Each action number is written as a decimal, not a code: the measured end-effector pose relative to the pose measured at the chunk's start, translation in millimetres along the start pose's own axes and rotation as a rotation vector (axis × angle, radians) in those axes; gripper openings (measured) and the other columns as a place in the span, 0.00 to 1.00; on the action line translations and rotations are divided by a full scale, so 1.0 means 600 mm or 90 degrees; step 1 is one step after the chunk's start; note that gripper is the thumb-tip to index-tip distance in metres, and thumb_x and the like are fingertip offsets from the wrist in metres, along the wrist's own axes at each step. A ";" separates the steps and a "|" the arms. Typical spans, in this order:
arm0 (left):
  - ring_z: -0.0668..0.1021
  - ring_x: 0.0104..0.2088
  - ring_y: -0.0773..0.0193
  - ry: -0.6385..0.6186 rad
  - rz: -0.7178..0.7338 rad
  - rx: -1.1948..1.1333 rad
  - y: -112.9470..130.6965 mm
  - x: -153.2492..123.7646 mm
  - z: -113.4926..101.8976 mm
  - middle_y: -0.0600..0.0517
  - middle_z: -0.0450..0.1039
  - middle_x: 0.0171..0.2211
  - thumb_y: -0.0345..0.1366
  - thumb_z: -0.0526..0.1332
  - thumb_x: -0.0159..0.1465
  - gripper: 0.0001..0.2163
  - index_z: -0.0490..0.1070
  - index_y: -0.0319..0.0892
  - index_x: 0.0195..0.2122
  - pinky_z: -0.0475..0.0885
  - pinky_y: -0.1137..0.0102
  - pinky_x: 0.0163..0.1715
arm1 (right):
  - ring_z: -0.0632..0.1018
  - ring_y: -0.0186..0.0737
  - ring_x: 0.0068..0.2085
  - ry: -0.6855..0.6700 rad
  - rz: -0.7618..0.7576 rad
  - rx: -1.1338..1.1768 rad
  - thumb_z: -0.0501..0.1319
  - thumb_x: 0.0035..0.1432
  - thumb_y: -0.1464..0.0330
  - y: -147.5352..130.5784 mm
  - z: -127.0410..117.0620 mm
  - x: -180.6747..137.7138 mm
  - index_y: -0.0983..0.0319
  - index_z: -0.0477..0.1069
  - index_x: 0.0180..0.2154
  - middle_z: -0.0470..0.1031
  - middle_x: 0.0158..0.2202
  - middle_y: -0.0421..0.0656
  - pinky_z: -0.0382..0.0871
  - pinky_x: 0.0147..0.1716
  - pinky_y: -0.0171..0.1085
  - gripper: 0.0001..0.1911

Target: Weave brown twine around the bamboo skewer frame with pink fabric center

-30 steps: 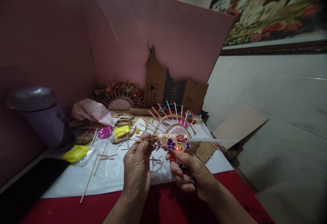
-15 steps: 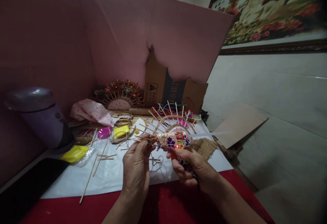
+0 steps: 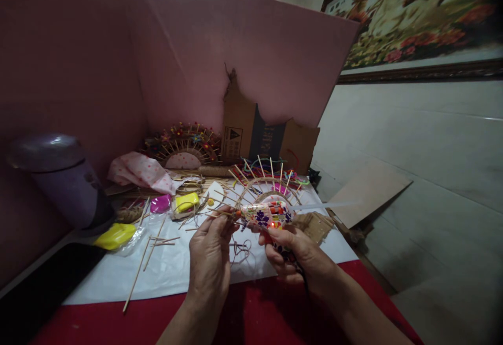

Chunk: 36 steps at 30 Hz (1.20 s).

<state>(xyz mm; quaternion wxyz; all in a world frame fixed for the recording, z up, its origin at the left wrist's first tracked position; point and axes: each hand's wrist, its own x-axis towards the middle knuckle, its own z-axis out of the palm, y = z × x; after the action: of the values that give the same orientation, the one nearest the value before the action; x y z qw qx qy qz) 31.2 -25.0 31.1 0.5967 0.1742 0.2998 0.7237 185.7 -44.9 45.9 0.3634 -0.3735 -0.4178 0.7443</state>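
Note:
My right hand (image 3: pixel 293 253) is wrapped round the handle of a flower-patterned glue gun (image 3: pixel 261 218). A small red light glows on its side, and a long clear glue stick (image 3: pixel 322 206) juts from its back toward the right. The nozzle points left, at the fingertips of my left hand (image 3: pixel 212 250). Those fingers are pinched on what looks like a thin wooden stick (image 3: pixel 218 212), partly hidden by the fingers. Just behind the glue gun lies a half-round piece with twine arcs and radiating sticks (image 3: pixel 271 180).
Loose sticks (image 3: pixel 137 274), a yellow clay packet (image 3: pixel 115 236) and a purple tumbler (image 3: pixel 66 187) are on the left. Behind stand a finished-looking decorated half-round (image 3: pixel 183 160) and torn cardboard (image 3: pixel 239 119). A cardboard scrap (image 3: pixel 314 227) lies right of the glue gun; twine (image 3: pixel 240 250) lies below it.
The fingers of my right hand have shifted slightly on the glue gun's handle, and the glue stick's back end reaches a little farther right. My left hand stays in place.

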 end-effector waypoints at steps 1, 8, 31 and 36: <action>0.76 0.32 0.67 0.000 0.000 0.001 0.000 0.000 0.000 0.51 0.74 0.30 0.30 0.64 0.48 0.04 0.75 0.36 0.27 0.70 0.76 0.30 | 0.51 0.21 0.15 -0.001 0.003 0.003 0.55 0.56 0.60 0.000 0.000 0.000 0.64 0.66 0.33 0.58 0.18 0.33 0.40 0.11 0.24 0.13; 0.76 0.31 0.67 0.005 0.000 -0.003 0.002 -0.001 0.004 0.52 0.75 0.29 0.29 0.65 0.47 0.04 0.75 0.36 0.25 0.70 0.75 0.30 | 0.50 0.21 0.14 0.006 -0.008 -0.004 0.54 0.56 0.59 0.003 0.001 -0.001 0.64 0.65 0.33 0.58 0.18 0.33 0.40 0.10 0.24 0.14; 0.75 0.30 0.69 0.004 0.010 -0.012 0.001 -0.003 0.003 0.52 0.74 0.29 0.29 0.65 0.48 0.03 0.75 0.37 0.25 0.70 0.75 0.30 | 0.51 0.21 0.14 0.049 -0.035 -0.012 0.56 0.55 0.58 0.009 0.017 -0.009 0.63 0.66 0.33 0.58 0.18 0.32 0.42 0.09 0.23 0.14; 0.75 0.30 0.69 0.007 0.005 -0.008 0.002 -0.003 0.005 0.52 0.74 0.29 0.29 0.65 0.47 0.04 0.75 0.37 0.26 0.70 0.75 0.30 | 0.52 0.20 0.13 0.058 -0.049 -0.043 0.56 0.55 0.57 0.012 0.017 -0.008 0.63 0.65 0.33 0.60 0.18 0.32 0.45 0.09 0.24 0.15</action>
<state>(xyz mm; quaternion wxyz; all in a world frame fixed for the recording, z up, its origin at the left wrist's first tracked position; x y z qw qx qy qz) 32.7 -26.2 34.5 0.5934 0.1674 0.2980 0.7287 177.7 -55.5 44.7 0.3976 -0.4025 -0.4401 0.6973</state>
